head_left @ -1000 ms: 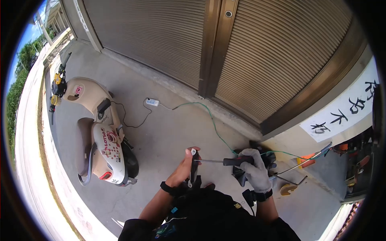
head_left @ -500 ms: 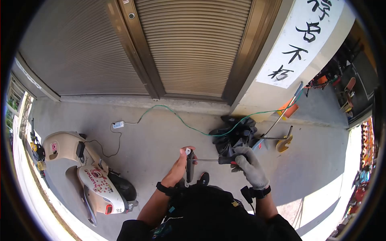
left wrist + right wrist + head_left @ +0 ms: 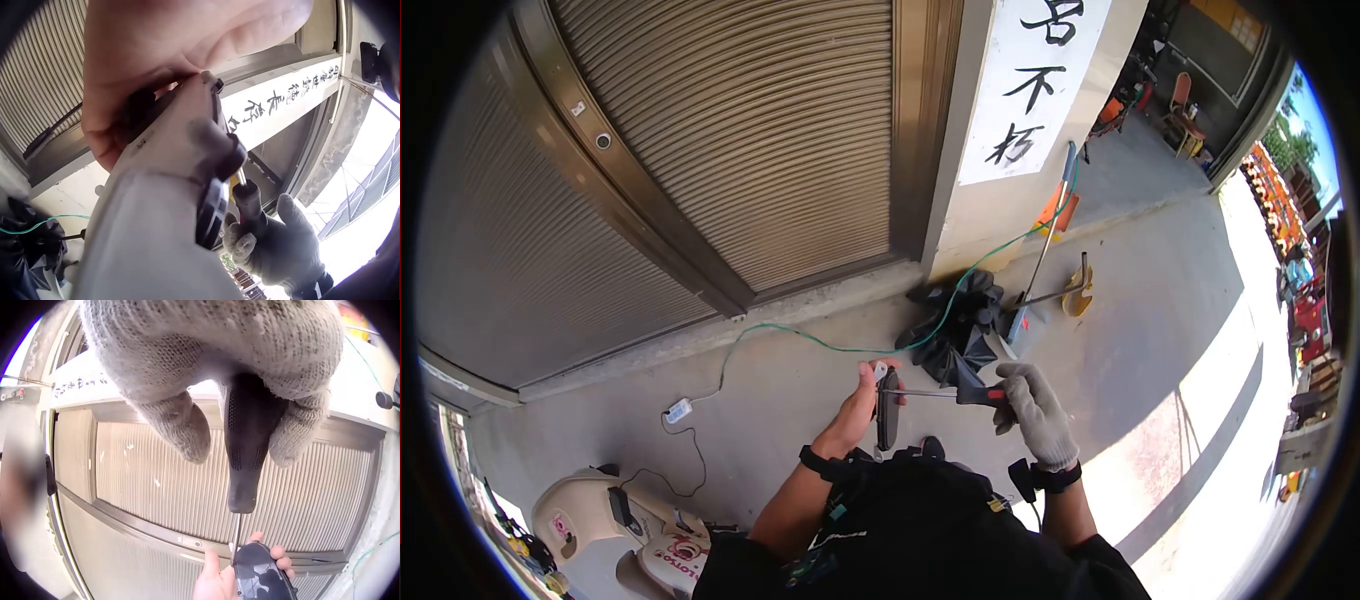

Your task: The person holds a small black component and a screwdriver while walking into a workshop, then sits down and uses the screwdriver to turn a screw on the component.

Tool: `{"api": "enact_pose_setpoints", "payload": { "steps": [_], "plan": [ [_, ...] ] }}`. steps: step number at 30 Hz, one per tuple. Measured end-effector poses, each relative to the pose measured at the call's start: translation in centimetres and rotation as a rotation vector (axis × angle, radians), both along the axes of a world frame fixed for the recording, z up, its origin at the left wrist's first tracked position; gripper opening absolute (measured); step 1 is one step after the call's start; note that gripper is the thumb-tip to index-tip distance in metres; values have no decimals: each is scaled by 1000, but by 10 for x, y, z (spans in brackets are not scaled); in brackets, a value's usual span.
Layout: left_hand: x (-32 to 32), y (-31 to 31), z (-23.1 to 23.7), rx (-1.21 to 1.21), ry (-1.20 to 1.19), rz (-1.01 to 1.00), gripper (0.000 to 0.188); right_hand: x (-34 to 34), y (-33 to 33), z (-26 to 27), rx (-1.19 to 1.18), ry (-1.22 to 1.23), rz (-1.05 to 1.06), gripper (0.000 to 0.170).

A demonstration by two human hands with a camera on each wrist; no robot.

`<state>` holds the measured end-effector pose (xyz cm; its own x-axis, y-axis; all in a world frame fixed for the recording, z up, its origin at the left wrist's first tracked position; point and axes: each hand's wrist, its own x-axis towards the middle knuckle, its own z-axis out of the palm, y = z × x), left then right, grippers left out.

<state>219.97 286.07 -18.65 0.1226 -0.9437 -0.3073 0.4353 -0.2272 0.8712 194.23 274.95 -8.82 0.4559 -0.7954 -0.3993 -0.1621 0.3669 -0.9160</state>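
Currently, the gloved right hand (image 3: 1037,415) grips a screwdriver (image 3: 977,394) whose shaft reaches a black-and-white plastic part (image 3: 888,415), which the bare left hand (image 3: 855,412) holds above the concrete floor (image 3: 765,410).

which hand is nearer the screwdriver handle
Right. The right hand grips the screwdriver handle; the left hand is farther off, holding a dark part at the other end of the shaft.

Black-handled screwdriver (image 3: 242,478) (metal-shafted), tip at a dark oblong part (image 3: 262,573).
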Motion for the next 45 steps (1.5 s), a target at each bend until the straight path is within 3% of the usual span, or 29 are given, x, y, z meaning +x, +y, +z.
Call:
{"api": "enact_pose_setpoints", "payload": {
  "steps": [4,7,10,11,13,18,24,27,29,30,32,33,34,35,37,38,41,43,45],
  "plan": [
    [40,-10,11,-28,-62,-123,78,25,20,-14,0,-39,-120,37],
    [64,-15,17,-48,-49,-200,78,41,42,-23,-233,-175,-232,39],
    [79,-20,10,-48,-17,-313,79,58,66,-17,-311,-80,-314,36],
    [84,-21,9,-43,-18,-356,79,64,74,-10,-308,-75,-357,36],
    [90,-22,8,-7,6,-419,80,73,91,8,-55,77,-394,32],
    [83,-32,10,8,66,-540,83,73,126,3,-106,3,-565,29],
    [66,-45,5,115,465,-607,83,60,148,1,-112,-41,-737,27],
    [56,-53,8,137,512,-639,81,50,155,-3,-103,-31,-796,32],
    [47,-57,10,116,532,-672,80,34,155,-11,-21,-300,-910,43],
    [42,-59,11,107,515,-675,74,24,152,-18,-31,-304,-916,43],
    [28,-65,16,91,494,-694,69,4,149,-31,68,-622,-935,55],
    [20,-67,20,44,424,-740,59,2,146,-23,64,-644,-877,62],
    [12,-70,24,-2,353,-784,51,-2,141,-22,54,-648,-885,62],
    [4,-72,30,-20,370,-822,38,-6,138,-23,8,-571,-765,65],
    [-16,-77,36,-87,225,-862,41,-9,126,-7,-13,-450,-606,76],
    [-28,-79,38,-155,81,-885,47,-7,121,-4,-54,-490,-604,67],
    [-60,-83,42,-184,16,-926,49,-20,110,0,-59,-483,-674,55],
    [-83,-84,42,-231,-41,-959,48,-32,102,18,-12,-112,-711,42],
    [-105,-85,41,-304,-135,-984,48,-46,95,21,-22,-69,-721,37]
  ]
}}
